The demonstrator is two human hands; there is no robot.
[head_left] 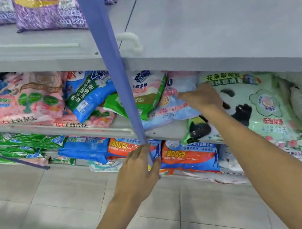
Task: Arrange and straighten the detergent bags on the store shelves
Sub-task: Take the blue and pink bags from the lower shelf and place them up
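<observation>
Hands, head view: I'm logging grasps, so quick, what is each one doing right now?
Left hand: grips the blue shelf post.
Right hand: grips the pale blue and pink bag.

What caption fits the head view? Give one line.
Left hand holds the blue shelf post; right hand grips a pale blue detergent bag on the middle shelf.
</observation>
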